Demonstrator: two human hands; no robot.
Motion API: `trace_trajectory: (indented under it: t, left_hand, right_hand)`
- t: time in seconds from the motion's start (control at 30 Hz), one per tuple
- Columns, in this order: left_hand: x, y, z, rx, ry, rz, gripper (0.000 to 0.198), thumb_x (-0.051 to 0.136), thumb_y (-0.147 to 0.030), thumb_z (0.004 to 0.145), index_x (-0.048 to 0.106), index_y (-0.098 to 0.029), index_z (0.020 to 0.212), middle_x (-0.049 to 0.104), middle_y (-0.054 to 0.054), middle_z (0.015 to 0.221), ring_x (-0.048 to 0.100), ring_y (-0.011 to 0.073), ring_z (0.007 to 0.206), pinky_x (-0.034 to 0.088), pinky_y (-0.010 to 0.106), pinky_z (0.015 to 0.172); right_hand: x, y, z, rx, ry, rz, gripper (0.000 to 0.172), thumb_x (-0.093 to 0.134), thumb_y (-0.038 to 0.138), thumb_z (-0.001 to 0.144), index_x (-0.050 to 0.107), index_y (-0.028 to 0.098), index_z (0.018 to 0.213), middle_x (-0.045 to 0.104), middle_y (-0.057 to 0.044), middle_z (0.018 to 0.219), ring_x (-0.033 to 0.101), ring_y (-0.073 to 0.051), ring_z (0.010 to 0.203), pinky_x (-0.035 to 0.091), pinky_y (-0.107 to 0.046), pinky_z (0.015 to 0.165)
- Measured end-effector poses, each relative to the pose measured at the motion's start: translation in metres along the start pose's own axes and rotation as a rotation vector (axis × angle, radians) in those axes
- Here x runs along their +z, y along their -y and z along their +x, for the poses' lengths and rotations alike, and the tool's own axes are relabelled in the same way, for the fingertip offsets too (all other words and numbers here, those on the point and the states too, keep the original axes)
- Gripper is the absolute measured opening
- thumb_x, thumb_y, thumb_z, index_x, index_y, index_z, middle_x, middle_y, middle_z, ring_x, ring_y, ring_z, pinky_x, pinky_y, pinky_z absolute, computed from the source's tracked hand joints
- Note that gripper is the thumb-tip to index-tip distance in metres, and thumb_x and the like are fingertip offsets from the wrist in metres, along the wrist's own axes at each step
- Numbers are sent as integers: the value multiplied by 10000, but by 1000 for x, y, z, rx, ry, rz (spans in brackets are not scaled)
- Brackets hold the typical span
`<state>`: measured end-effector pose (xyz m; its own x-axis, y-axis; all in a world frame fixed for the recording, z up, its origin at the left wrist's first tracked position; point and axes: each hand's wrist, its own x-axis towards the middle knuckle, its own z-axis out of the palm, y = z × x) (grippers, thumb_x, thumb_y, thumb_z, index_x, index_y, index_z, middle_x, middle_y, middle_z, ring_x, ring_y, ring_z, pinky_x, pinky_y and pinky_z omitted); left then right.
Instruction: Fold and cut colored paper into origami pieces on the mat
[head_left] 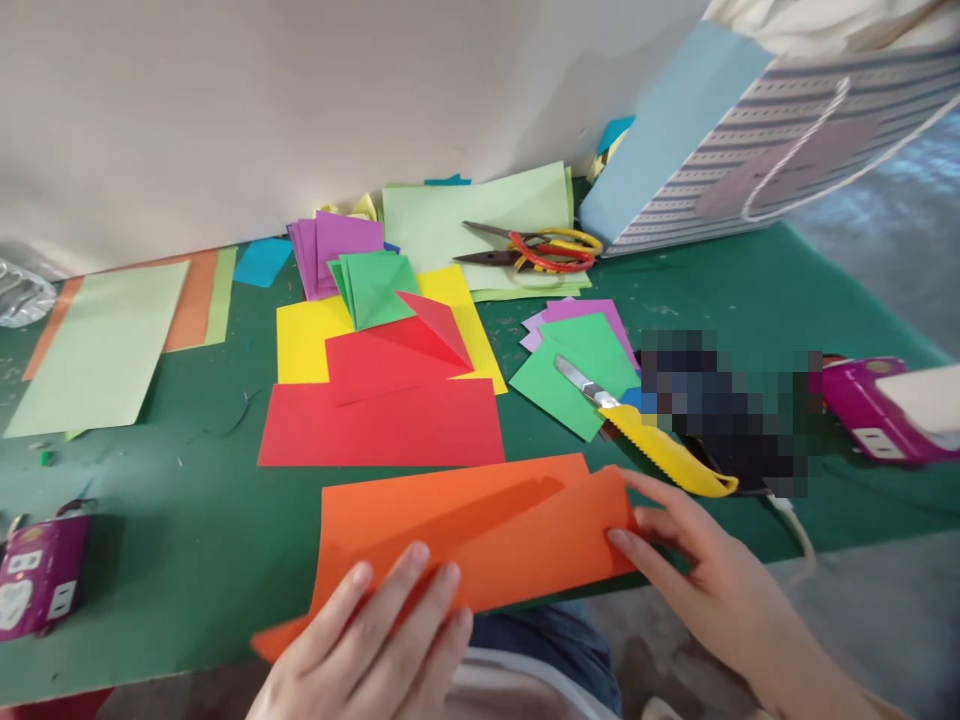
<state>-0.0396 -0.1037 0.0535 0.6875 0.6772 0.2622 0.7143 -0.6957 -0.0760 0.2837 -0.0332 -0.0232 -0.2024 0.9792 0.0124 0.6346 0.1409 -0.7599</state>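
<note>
An orange sheet of paper lies at the table's front edge, with one long flap folded slantwise over the rest. My left hand rests on its lower left part, fingers stretched out and slightly apart. At the right end, my right hand pinches the flap's corner between thumb and fingers. Just beyond the orange paper is a red sheet. A folded red piece and a yellow sheet are behind it. To the right, a yellow-handled utility knife lies partly on green paper squares.
Scissors rest on pale green sheets near the wall. A striped paper bag stands at back right. Purple power strips sit at both sides, with a pixelated dark object near the knife. More sheets lie left.
</note>
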Motion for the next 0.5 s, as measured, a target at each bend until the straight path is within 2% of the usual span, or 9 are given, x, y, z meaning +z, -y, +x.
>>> trace_trajectory:
  t: [0.1, 0.2, 0.27, 0.37, 0.5]
  left_hand:
    - [18, 4, 15, -111, 50, -40, 360, 503, -297, 927, 589, -222, 1268, 537, 34, 1387, 403, 248, 1355, 146, 428, 1206]
    - [30, 6, 17, -140, 94, -29, 406, 513, -377, 932, 556, -210, 1300, 509, 54, 1413, 418, 251, 1343, 155, 433, 1196]
    - [34, 8, 16, -121, 149, -16, 426, 489, -401, 944, 538, -203, 1318, 499, 60, 1421, 431, 252, 1331, 202, 418, 1178]
    - [39, 12, 17, -104, 238, -14, 451, 466, -410, 952, 503, -205, 1352, 477, 61, 1440, 434, 251, 1325, 306, 396, 1116]
    - [42, 16, 19, -110, 287, -55, 491, 449, -427, 953, 455, -207, 1392, 441, 65, 1467, 409, 249, 1338, 339, 378, 1077]
  right_hand:
    - [1, 8, 0, 72, -41, -69, 509, 522, 396, 908, 437, 168, 1355, 693, -2, 702, 679, -133, 585, 511, -155, 464]
    - [5, 11, -3, 44, -124, -171, 515, 517, 398, 911, 436, 173, 1368, 657, 6, 691, 642, -122, 547, 514, -166, 476]
    - [9, 10, -6, -27, -186, -248, 478, 520, 371, 912, 466, 193, 1352, 664, -28, 777, 662, -147, 640, 545, -204, 550]
    - [13, 10, -8, -158, -265, -338, 410, 519, 292, 909, 515, 235, 1316, 643, -105, 1040, 663, -230, 902, 561, -311, 727]
    - [13, 18, -10, -320, -282, -398, 486, 552, 188, 874, 506, 313, 1341, 488, -119, 1338, 571, -315, 1100, 463, -457, 936]
